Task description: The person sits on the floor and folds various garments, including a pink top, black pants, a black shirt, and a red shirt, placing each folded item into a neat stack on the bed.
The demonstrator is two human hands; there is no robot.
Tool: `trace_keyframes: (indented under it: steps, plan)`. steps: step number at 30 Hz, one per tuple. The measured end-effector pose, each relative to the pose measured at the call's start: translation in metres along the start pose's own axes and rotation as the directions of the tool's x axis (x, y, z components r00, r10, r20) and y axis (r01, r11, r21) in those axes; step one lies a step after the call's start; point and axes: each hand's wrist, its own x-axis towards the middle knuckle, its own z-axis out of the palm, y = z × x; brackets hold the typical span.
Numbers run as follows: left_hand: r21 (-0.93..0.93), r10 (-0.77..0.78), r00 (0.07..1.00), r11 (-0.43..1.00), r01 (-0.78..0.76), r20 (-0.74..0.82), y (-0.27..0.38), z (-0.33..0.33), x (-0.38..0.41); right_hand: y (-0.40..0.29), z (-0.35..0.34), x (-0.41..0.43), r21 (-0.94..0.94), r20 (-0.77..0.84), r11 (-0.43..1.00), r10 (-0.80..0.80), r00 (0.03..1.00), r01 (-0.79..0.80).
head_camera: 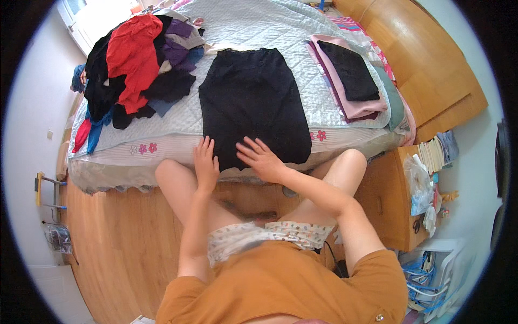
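A black garment [251, 101] lies spread flat on the quilted bed cover, its near end hanging over the bed's front edge. My left hand [206, 162] rests at the garment's near left edge, fingers pointing away from me. Across the near middle of the cloth lies my right hand [261, 160], palm down with the fingers apart. Neither hand grips the fabric. To the right is a folded stack: a black piece [350, 71] on top of a pink one [364, 106], with maroon cloth beneath. A loose heap of clothes at the left includes a red garment [135, 56] and purple cloth [178, 44].
The bed's quilted cover [259, 24] extends behind the clothes. A wooden headboard [421, 60] stands at the right. Below it, a wooden cabinet [376, 202] bears books [431, 156], a plastic bag [417, 178] and scissors [417, 224]. My knees are against the bed's near side.
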Motion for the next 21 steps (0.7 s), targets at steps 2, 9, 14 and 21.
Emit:
trace_keyframes:
  steps: [2,9,14,21]
  plan:
    - [-0.222,-0.177,0.981,0.962,0.157,-0.076,0.003,0.002,-0.012,0.005,-0.005,-0.004,0.169,0.086,0.971,-0.188,0.978,0.172]
    - [-0.75,-0.702,0.712,0.474,0.461,-0.006,-0.013,0.018,-0.042,0.051,-0.007,-0.09,0.391,-0.417,0.794,0.603,0.68,-0.465]
    - [-0.682,-0.755,0.631,0.368,0.632,0.177,-0.018,0.029,-0.035,0.073,0.024,-0.129,0.883,0.084,-0.076,0.996,-0.003,-0.463]
    - [-0.71,-0.582,0.688,0.249,0.659,0.434,-0.004,0.029,-0.034,0.07,0.002,-0.131,0.849,0.446,-0.253,0.815,0.371,-0.464]
